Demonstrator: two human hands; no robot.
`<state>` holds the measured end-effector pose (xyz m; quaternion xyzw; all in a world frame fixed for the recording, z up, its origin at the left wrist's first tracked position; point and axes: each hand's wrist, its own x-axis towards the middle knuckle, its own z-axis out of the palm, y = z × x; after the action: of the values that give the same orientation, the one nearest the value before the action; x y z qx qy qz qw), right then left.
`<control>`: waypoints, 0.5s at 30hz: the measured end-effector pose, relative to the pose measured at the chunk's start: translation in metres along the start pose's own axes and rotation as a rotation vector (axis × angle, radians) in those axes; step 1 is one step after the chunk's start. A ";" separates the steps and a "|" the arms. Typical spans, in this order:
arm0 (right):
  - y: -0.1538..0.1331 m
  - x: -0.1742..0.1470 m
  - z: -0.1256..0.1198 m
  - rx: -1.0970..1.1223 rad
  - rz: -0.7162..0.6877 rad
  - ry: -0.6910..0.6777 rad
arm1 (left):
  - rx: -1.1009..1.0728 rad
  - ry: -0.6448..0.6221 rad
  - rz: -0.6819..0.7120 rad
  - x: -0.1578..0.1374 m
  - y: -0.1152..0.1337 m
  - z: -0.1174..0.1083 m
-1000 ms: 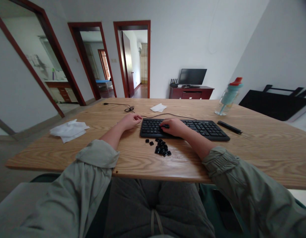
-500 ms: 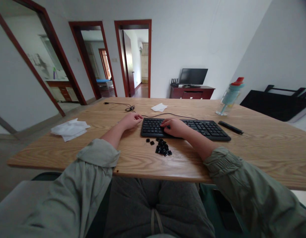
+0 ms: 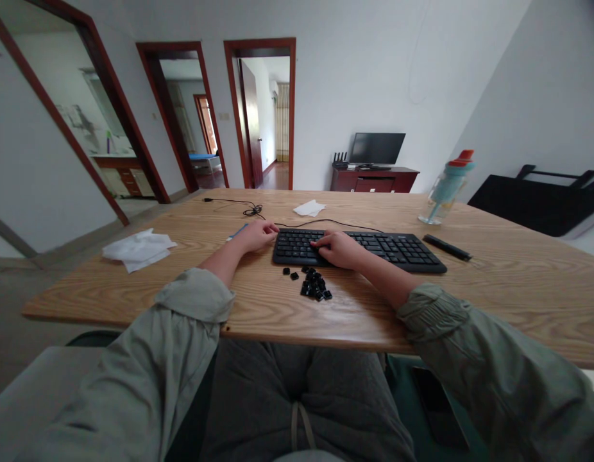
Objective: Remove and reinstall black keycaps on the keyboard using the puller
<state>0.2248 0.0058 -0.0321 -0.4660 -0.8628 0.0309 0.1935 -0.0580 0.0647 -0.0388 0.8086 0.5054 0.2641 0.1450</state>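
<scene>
A black keyboard (image 3: 403,247) lies on the wooden table in front of me. My right hand (image 3: 340,248) rests over its left half, index finger and thumb bent close together on the keys; whatever is between the fingertips is hidden. At the keyboard's left end is my left hand (image 3: 258,235), its fingers stretched out and lying near the corner, holding nothing that I can see. A small heap of loose black keycaps (image 3: 315,284) sits in front of the keyboard. Slightly left of the heap, a couple of keycaps (image 3: 294,276) lie apart.
Behind my left wrist a flat blue item (image 3: 236,233) is partly covered. White tissues (image 3: 138,249) lie at left, another tissue (image 3: 309,208) behind the keyboard. The cable (image 3: 253,210) is coiled at back. A black bar-shaped object (image 3: 446,247) and a water bottle (image 3: 446,192) are at right.
My left hand has shifted very slightly right, and the blue item behind the wrist shows more. My right hand stays on the same keys. The camera view has moved a little.
</scene>
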 end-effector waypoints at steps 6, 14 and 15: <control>0.000 0.002 0.000 0.019 0.072 -0.017 | -0.023 -0.005 -0.015 0.000 -0.001 0.004; 0.005 0.003 0.006 0.004 0.063 -0.006 | 0.022 -0.007 -0.035 -0.001 0.006 0.004; 0.005 0.003 0.007 0.011 0.064 -0.003 | 0.020 -0.005 -0.032 -0.001 0.006 0.005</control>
<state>0.2252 0.0121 -0.0388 -0.4924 -0.8475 0.0424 0.1935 -0.0516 0.0612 -0.0401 0.8024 0.5206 0.2546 0.1424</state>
